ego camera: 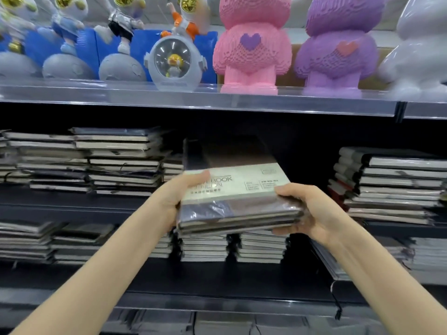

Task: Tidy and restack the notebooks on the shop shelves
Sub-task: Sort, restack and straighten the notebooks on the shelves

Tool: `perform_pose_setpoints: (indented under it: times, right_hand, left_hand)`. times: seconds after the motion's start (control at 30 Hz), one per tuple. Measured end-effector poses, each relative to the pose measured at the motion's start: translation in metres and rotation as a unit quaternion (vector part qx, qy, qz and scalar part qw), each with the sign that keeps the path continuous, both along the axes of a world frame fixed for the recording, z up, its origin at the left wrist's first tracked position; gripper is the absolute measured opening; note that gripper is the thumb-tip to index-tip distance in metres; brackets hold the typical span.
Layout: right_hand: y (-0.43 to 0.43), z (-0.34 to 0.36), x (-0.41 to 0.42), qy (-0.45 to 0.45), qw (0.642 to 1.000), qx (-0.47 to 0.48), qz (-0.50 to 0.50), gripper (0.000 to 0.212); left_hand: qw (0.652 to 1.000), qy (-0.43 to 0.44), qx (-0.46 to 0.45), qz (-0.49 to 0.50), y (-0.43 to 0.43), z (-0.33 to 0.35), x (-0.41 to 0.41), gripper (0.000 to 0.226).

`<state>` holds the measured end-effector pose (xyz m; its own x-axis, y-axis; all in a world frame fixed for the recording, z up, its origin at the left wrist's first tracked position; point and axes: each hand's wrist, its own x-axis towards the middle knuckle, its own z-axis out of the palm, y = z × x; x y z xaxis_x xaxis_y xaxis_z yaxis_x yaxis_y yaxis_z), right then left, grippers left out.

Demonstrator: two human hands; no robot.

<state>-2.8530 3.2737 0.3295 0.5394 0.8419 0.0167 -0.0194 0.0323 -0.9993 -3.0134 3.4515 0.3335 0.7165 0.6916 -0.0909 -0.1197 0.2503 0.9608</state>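
Held stack of notebooks: a few thin books, up in the air at the mouth of the dark gap on the middle shelf, far end poking into the gap, not resting on anything I can see. Left hand grips the left side with the thumb on top; right hand grips the right near corner, thumb on top and fingers curled under. Risks: the wrap is glossy plastic, so the books could slide over one another and fan out if either grip loosens or the stack tips, and the lowest one could drop onto the lower stacks right below. Pushed in crooked, it could catch the leaning left stacks, which already look uneven and could spill; the right stacks sit well apart, so less worry there. Looks: dark grey-brown covers, shrink-wrapped, with a pale paper band across the top book bearing partly hidden print, pale page edges on the near side, edges roughly aligned, wrap crinkled at the near left corner. Frame is motion-blurred, so the exact book count is unclear. The shelf above holds a pink block bear, a purple block bear and an astronaut lamp.
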Motion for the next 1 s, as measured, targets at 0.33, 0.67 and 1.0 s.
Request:
perform_pose_setpoints:
  times: [0.33, 0.67, 1.0]
  right_hand:
    - [-0.073, -0.02, -0.013, -0.104, 0.992, 0.029, 0.063, 0.039]
    - [-0.056, 0.017, 0.028, -0.142, 0.967, 0.209, 0.028, 0.044]
    - [-0.012, 0.008, 0.086, -0.157, 0.971, 0.18, -0.002, 0.05]
  left_hand:
    - [0.992, -0.101, 0.069, 0.016, -0.085, -0.073, -0.028, 0.064]
    - [0.943, -0.199, 0.266, -0.003, -0.068, 0.002, 0.018, 0.072]
    - [0.938, -0.146, 0.31, 0.045, -0.029, 0.024, 0.076, 0.066]
